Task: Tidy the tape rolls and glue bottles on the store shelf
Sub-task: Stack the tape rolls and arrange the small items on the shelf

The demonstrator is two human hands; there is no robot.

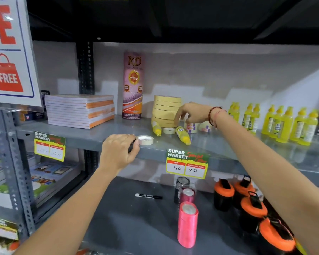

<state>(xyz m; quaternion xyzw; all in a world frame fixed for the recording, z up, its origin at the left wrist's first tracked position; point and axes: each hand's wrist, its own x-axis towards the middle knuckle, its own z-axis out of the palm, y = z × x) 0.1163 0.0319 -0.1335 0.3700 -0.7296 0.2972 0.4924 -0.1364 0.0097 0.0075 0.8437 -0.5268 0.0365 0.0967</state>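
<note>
Typically, left hand pinches a small tape roll at the shelf edge; right hand, loosely curled, steadies the tape stack. Set the roll squarely on top; fallen glue bottles remain.

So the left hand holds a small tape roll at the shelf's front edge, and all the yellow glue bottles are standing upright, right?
Not quite. The head view shows two yellow glue bottles lying on their sides beside the tape stack; only those on the right stand upright. The left hand does hold the small tape roll at the shelf edge.
</note>
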